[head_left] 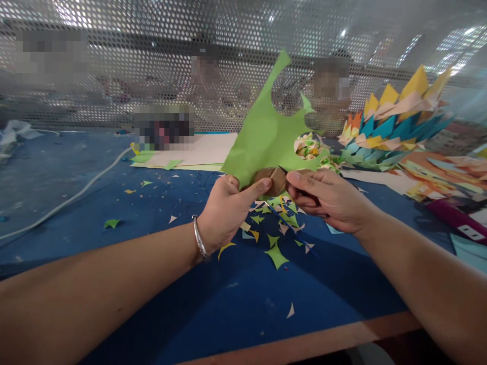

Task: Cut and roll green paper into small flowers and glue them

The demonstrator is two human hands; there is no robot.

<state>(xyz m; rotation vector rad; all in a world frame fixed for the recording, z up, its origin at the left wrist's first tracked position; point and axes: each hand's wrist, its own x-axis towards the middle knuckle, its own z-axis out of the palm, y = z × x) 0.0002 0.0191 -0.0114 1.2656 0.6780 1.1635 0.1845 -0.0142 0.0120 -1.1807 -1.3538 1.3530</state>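
Note:
My left hand, with a silver bracelet at the wrist, holds up a sheet of green paper. Curved notches are cut into its upper and right edges. Under my left thumb lies a brown rounded piece, perhaps card, against the paper's lower part. My right hand is closed in a pinch at the right side of that piece. A small dark tip shows near its thumb, but what these fingers hold is mostly hidden. Below my hands, paper scraps and a thin blue stick lie on the table.
On the blue table, pale paper sheets lie at the back. A layered folded-paper piece stands at right, near orange paper pieces and a purple object. A white cable crosses the left. Behind is a perforated metal screen.

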